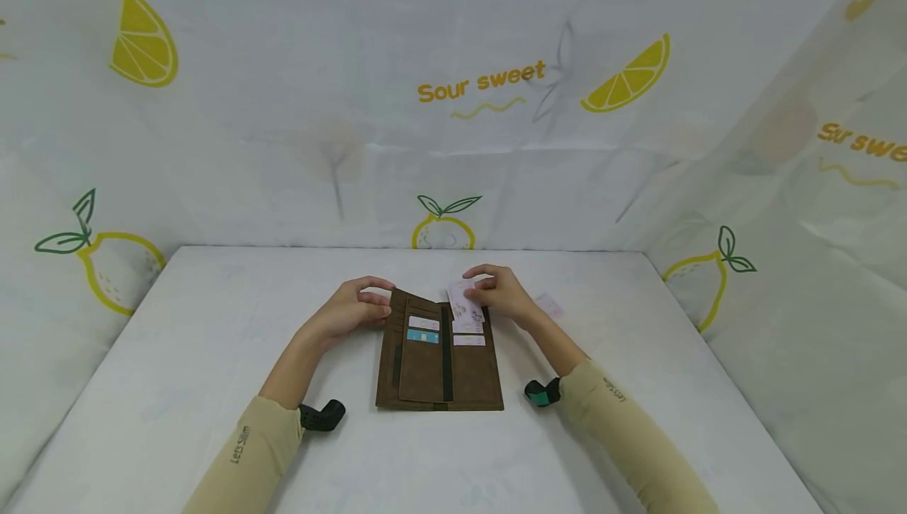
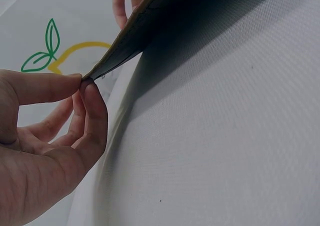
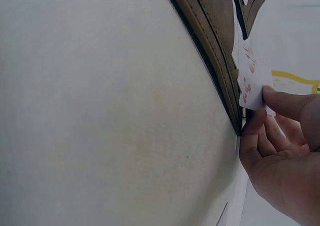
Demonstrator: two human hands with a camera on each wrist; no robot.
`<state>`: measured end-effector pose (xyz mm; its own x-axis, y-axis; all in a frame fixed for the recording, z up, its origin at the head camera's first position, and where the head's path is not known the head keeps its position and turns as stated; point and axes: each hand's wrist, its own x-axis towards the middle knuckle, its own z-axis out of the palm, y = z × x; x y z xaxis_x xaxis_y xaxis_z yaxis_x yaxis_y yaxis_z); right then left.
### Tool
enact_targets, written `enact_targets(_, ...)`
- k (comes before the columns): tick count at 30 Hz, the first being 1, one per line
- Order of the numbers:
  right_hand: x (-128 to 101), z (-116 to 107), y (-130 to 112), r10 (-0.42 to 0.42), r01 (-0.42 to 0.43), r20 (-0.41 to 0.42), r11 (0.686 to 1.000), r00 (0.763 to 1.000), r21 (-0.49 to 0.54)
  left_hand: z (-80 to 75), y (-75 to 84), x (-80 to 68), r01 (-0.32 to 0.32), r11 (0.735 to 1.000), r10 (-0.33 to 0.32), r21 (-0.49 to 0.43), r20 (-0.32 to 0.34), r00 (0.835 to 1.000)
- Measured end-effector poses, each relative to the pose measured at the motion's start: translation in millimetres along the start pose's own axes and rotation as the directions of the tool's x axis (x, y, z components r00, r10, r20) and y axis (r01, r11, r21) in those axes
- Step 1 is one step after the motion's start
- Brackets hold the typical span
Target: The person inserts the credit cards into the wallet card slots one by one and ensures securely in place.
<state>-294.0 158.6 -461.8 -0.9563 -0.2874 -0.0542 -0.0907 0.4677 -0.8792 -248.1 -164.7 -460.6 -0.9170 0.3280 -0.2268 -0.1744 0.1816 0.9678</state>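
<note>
A brown wallet (image 1: 425, 376) lies unfolded on the white table, its left side lifted. My left hand (image 1: 352, 311) pinches the upper left corner of the wallet between thumb and fingers, as the left wrist view (image 2: 65, 121) shows from below. At the wallet's upper right, my right hand (image 1: 501, 293) pinches a pale pink printed card (image 1: 464, 305) between thumb and fingers. In the right wrist view this card (image 3: 252, 78) stands against the wallet's edge (image 3: 210, 51). White and blue cards (image 1: 423, 336) fill slots on the left panel, and pinkish cards (image 1: 469, 339) fill slots on the right.
Another pale pink card (image 1: 549, 305) lies on the table (image 1: 602, 301) behind the right wrist. A white cloth with lemon prints (image 1: 442, 175) hangs behind the table. Black wrist straps (image 1: 323, 416) sit at both sleeve ends.
</note>
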Motion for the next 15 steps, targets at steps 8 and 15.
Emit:
enact_targets(8,-0.8,3.2,-0.7,0.019,-0.020,-0.018,0.999,1.000,-0.047,0.2,-0.2,0.8,-0.007,1.000,0.007,0.001,0.000,1.000)
enact_targets(15,-4.2,4.9,-2.0,0.008,-0.009,-0.016,0.998,1.000,-0.057,0.5,-1.3,0.0,-0.018,1.000,0.018,0.012,-0.003,1.000)
